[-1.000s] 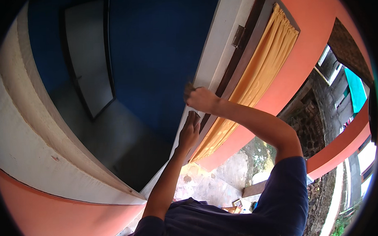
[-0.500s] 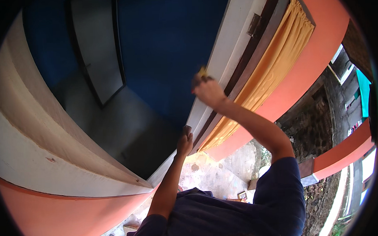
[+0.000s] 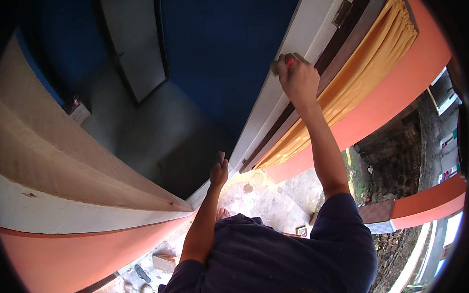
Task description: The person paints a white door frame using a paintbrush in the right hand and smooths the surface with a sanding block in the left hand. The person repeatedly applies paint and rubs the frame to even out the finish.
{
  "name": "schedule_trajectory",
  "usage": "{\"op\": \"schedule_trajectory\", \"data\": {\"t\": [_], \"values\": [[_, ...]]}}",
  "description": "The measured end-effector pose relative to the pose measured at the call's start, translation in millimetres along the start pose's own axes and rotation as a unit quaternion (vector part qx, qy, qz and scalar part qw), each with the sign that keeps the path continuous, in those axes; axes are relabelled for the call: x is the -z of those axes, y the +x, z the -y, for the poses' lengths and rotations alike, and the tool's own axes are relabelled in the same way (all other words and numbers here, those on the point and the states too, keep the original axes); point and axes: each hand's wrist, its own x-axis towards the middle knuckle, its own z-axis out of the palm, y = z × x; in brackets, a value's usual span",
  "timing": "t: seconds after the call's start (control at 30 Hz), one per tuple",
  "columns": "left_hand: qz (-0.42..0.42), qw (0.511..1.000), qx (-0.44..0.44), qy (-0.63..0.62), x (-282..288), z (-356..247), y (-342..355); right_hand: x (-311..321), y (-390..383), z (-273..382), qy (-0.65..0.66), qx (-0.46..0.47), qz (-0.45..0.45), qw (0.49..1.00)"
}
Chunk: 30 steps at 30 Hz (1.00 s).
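My right hand (image 3: 300,85) is closed around a small tool with a red part (image 3: 290,62) and a dull yellowish end (image 3: 274,67). It is raised against the white door frame (image 3: 264,108), below a metal hinge (image 3: 342,12). The tool's exact kind is hidden by my fingers. Lower down, my left hand (image 3: 219,174) is closed on a small brown flat-ended piece (image 3: 221,157), near the foot of the same frame. What that piece is cannot be made out.
A yellow-orange curtain (image 3: 341,86) hangs beside the frame on an orange wall (image 3: 392,84). Through the doorway lies a dark blue room with a grey door (image 3: 132,41). A pale curved wall edge (image 3: 90,151) borders the left. Sandals (image 3: 142,273) and a box (image 3: 164,262) lie on the floor.
My right hand has moved up and to the right along the door frame with the tool. My left hand has shifted slightly left, still holding the brown piece. The view has shifted too.
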Motion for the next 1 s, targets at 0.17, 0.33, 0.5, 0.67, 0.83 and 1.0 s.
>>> {"op": "schedule_trajectory", "data": {"t": [0.17,0.33,0.5,0.67,0.83,1.0], "values": [[-0.012,0.998,0.059,0.011,8,-9,-10,-141,-131,-25,0.033,0.044,0.122,0.991],[0.005,0.993,0.116,0.015,20,-33,-11,-230,-229,-41,0.004,0.027,0.374,0.927],[-0.013,0.985,0.167,0.031,33,-22,-18,-164,-145,-47,0.004,-0.037,0.304,0.952],[-0.017,0.981,0.190,0.039,29,-31,-21,16,-39,-20,0.163,-0.099,-0.023,0.981],[-0.048,0.995,0.077,0.033,19,-34,-14,-14,-94,-14,0.177,-0.029,-0.279,0.943],[-0.047,0.997,0.061,0.007,17,-48,-12,-113,-248,-40,0.118,-0.212,0.096,0.965]]}}
